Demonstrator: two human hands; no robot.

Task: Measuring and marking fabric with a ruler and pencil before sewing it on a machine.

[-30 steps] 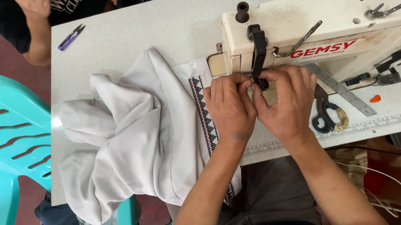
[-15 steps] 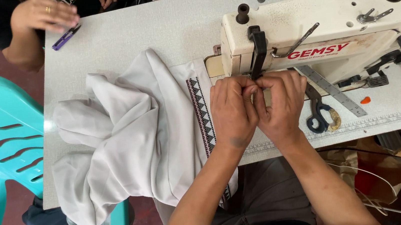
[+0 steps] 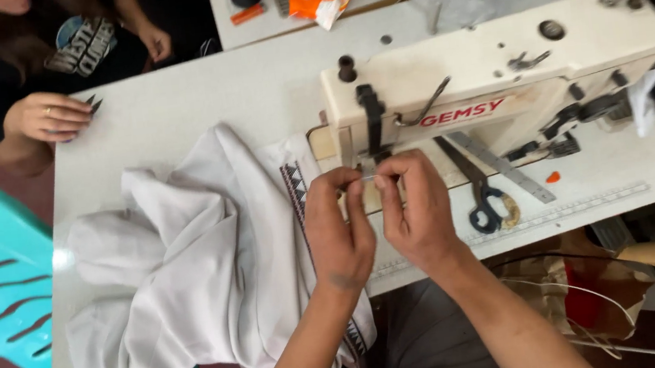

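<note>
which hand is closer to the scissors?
Right. The right hand is just left of the scissors; the left hand sits farther left, over the white fabric.

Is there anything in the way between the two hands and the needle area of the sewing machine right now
Nothing visible. The left hand and right hand are pinched together right below the sewing machine head, with only the white garment lying beside them.

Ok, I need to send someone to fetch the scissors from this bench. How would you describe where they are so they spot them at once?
Start at the cream sewing machine on the pale table. Just in front of its base, to the right of the person's right hand, lie the scissors, blades pointing up toward the machine. Dark loop handles set them apart from the flat metal ruler beside them.
</note>
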